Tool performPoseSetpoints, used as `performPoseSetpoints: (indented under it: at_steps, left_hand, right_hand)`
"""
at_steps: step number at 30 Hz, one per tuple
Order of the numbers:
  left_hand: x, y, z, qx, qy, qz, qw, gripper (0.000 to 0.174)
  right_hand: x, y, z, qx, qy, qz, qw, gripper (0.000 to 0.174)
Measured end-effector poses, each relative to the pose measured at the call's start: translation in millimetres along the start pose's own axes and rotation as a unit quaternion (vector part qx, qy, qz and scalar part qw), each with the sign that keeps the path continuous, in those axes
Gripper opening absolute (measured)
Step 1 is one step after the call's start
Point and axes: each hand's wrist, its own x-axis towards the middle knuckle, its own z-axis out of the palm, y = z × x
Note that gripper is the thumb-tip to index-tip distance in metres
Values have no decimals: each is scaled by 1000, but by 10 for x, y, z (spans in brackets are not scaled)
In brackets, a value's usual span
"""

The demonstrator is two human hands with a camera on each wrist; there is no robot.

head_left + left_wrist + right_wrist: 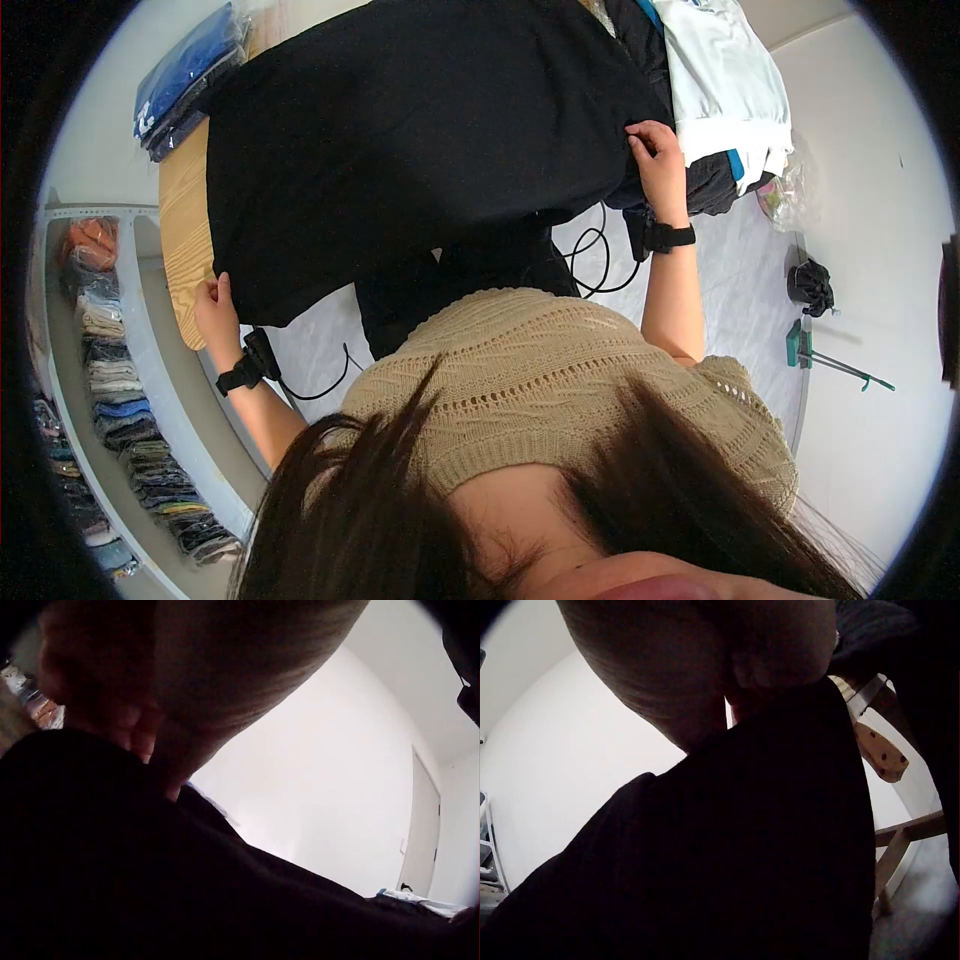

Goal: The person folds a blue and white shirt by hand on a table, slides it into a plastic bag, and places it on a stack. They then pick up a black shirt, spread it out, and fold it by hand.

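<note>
A large piece of black cloth point(420, 130), apparently a garment, lies spread across the wooden table point(184, 215) in the head view. At its near left corner my left hand point(217, 318) pinches the edge between thumb and fingers. My right hand point(660, 165) pinches the edge at the near right side. The near edge of the cloth hangs past the table between the hands. In the left wrist view the dark fabric point(150, 877) fills the lower part below the fingers. The right wrist view shows the cloth point(757, 832) dropping down from the thumb and fingers.
Packed blue and dark clothes point(190, 80) in plastic lie at the table's far left. A white garment point(730, 90) rests over dark puffy clothing at the right. Shelves of folded, bagged clothes point(125, 400) stand at left. Black cables point(600, 260) hang beneath the right wrist.
</note>
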Motion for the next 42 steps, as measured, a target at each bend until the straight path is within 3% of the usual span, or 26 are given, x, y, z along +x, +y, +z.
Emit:
performPoseSetpoints:
  at_steps: [2,3,9,11,13,14,15,17,18,22,25,28,31,34,35,37,38,39,42]
  left_hand:
    - [7,-94,7,-5,-33,-3,999,25]
    - [50,-304,62,-11,-17,1,1000,25]
    - [92,-345,90,35,34,5,999,24]
    - [102,-392,123,5,36,36,999,24]
    - [87,-339,105,-7,25,18,1000,24]
    - [67,-317,109,-14,33,13,999,24]
    - [52,-296,111,-19,37,9,999,24]
    - [14,-236,102,-21,45,9,999,24]
    - [12,-215,108,-17,51,2,999,23]
    - [-9,-267,118,-16,70,26,997,23]
    - [19,-317,130,7,77,36,996,24]
    - [39,-307,106,0,57,35,998,22]
    - [-45,-252,36,-16,47,21,999,21]
    - [-270,-212,-26,-108,184,30,977,23]
    - [-377,-282,-32,-105,180,29,978,23]
    - [-623,-441,-33,-116,229,-52,965,23]
    - [-747,-594,41,-151,227,-51,961,21]
    - [-851,-852,163,-234,208,-131,941,19]
    - [-1089,-881,272,-319,83,-219,918,17]
  right_hand:
    - [0,14,5,-2,-2,4,1000,12]
    - [0,25,1,-4,-3,5,1000,12]
    - [-6,12,-11,-24,7,-8,1000,13]
    - [-2,-21,-88,13,5,11,1000,14]
    - [80,-154,-200,37,58,100,993,16]
    - [128,-180,-260,-55,96,69,991,20]
    - [183,-144,-272,-58,104,66,991,20]
    - [225,-57,-227,-212,92,91,969,29]
    - [221,-35,-185,-247,74,122,958,37]
    - [166,-57,-63,-350,59,143,924,37]
    - [192,25,-70,-306,125,159,930,33]
    - [131,42,-121,-275,126,153,941,32]
    - [-67,27,-165,-155,164,127,966,32]
    - [-364,83,-200,-48,70,235,968,29]
    - [-469,161,-162,17,26,270,962,28]
    - [-674,529,3,133,-66,241,959,35]
    - [-742,584,105,162,-103,235,953,37]
    - [-796,595,194,192,-140,228,944,39]
    - [-792,421,303,268,-212,244,907,39]
